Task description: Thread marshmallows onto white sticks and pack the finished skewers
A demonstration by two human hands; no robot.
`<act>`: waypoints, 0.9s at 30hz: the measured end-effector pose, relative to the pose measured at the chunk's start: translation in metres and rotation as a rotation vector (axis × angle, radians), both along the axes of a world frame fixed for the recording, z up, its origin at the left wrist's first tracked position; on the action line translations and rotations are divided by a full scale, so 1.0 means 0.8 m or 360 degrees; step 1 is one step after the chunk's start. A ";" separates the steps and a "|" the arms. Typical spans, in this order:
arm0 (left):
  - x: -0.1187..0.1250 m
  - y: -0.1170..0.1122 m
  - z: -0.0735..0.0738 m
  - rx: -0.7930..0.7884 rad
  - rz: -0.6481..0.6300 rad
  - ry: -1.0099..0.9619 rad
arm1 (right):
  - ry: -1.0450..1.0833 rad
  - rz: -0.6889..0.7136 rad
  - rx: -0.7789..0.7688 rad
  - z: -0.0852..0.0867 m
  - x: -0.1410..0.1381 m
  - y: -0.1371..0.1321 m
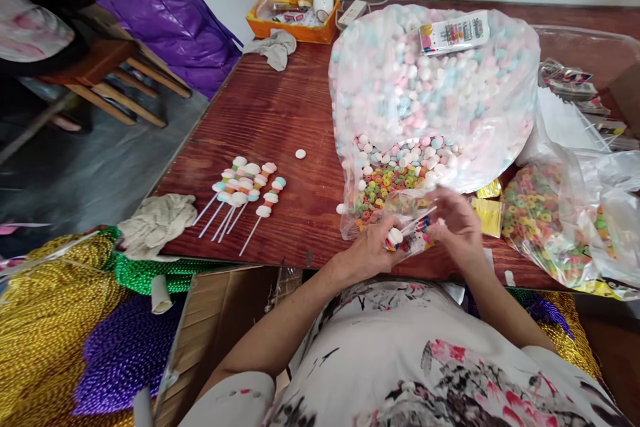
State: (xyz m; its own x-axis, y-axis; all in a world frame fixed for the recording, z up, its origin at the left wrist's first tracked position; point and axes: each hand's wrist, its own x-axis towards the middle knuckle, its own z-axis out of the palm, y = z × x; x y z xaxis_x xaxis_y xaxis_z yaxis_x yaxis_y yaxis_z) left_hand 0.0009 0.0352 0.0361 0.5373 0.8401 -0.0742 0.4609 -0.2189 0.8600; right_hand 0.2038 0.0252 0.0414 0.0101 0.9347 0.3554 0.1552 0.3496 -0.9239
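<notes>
My left hand is closed round a small printed plastic bag near the table's front edge. A candy skewer with a white marshmallow piece lies in or against this bag, its white stick pointing up to the right; I cannot tell which. My right hand has bent fingers at the bag's right end, with thumb and fingers close together on the plastic. Just beyond the hands, a big clear bag holds pastel marshmallows and colourful ring candies. Several finished-looking candy skewers lie in a group on the left.
On the wooden table are a grey cloth, an orange tray and a loose marshmallow. A bag of ring candies and gold ties lie right. Shiny bead strands hang lower left. Another person sits by a stool.
</notes>
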 end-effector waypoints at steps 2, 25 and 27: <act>0.000 -0.001 0.003 0.0056 -0.0011 0.0060 | -0.0505 0.0015 0.0310 0.019 0.017 0.005; -0.017 -0.001 -0.008 0.0743 0.0001 0.0800 | -0.2015 0.0418 0.1012 0.041 0.015 0.016; -0.014 0.000 -0.006 0.0716 0.0013 0.0788 | -0.2017 0.0468 0.0976 0.038 0.011 0.018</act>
State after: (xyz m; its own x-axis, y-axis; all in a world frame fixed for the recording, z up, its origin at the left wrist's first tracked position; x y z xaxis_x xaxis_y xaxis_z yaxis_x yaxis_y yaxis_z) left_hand -0.0106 0.0350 0.0310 0.5232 0.8508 0.0482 0.7812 -0.5015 0.3719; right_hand 0.2123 0.0399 0.0720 -0.7746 0.5464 0.3184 0.5973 0.7975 0.0847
